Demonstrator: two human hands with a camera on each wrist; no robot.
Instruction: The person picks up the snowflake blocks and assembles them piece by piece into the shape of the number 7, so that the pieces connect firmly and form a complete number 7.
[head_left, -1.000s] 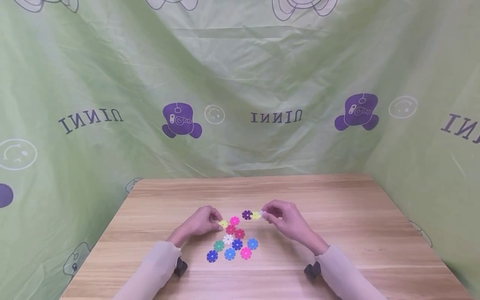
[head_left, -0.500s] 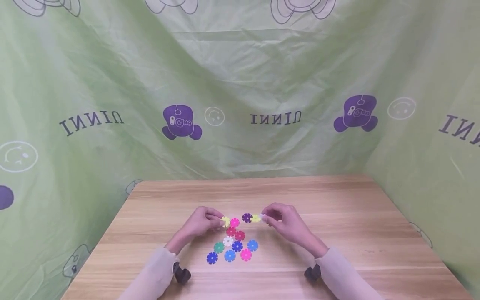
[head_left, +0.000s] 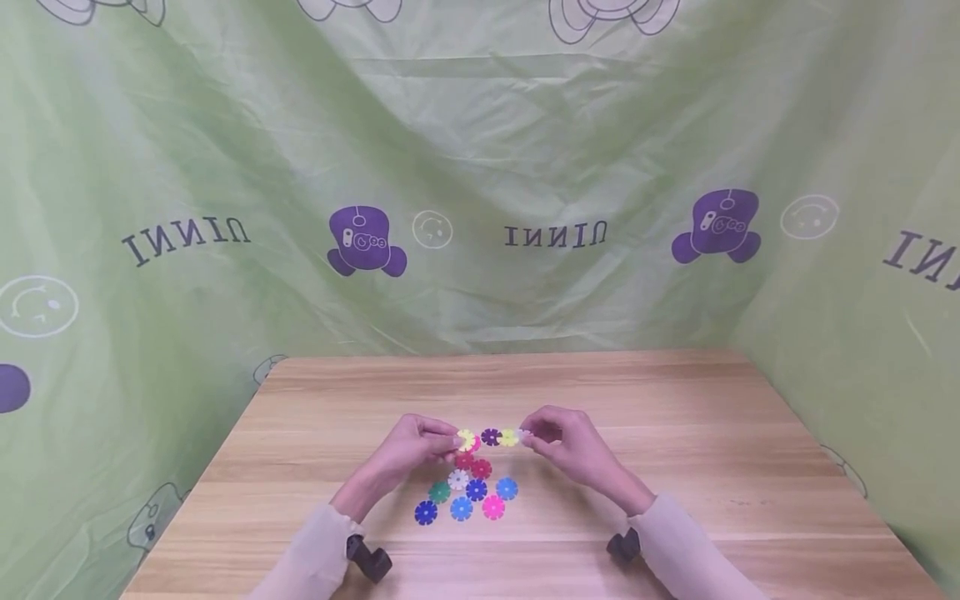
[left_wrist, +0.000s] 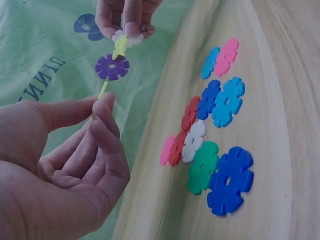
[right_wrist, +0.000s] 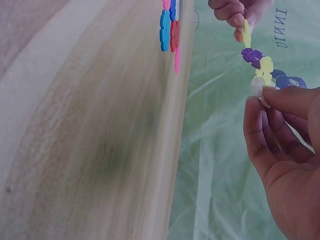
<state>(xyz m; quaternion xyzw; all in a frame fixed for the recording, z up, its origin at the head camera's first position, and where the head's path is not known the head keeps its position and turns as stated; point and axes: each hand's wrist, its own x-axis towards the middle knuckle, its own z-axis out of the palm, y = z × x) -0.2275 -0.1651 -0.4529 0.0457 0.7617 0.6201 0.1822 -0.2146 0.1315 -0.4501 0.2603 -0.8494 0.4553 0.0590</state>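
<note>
My left hand [head_left: 408, 446] pinches a yellow notched plastic disc [head_left: 467, 439] between thumb and fingertips, held edge-on in the left wrist view. Opposite it, my right hand [head_left: 568, 437] pinches a white notched disc [right_wrist: 257, 87] at one end of a short chain. Joined to that white one is a second yellow disc [right_wrist: 265, 68], and beyond it a purple disc [left_wrist: 103, 69] forms the chain's free end. The left hand's yellow disc is right at the purple disc's rim. Both hands are raised over the table.
On the wooden table [head_left: 645, 383], nearer the body, lie several loose notched discs: green [left_wrist: 203, 175], dark blue [left_wrist: 235, 192], light blue [left_wrist: 235, 97], red [head_left: 481, 468], white [head_left: 458, 479] and pink [head_left: 493, 507]. A green printed cloth [head_left: 480, 150] hangs behind.
My left hand has lifted the yellow disc and brought it rightward, from beside the loose discs to the purple disc. My right hand and its chain have stayed nearly still.
</note>
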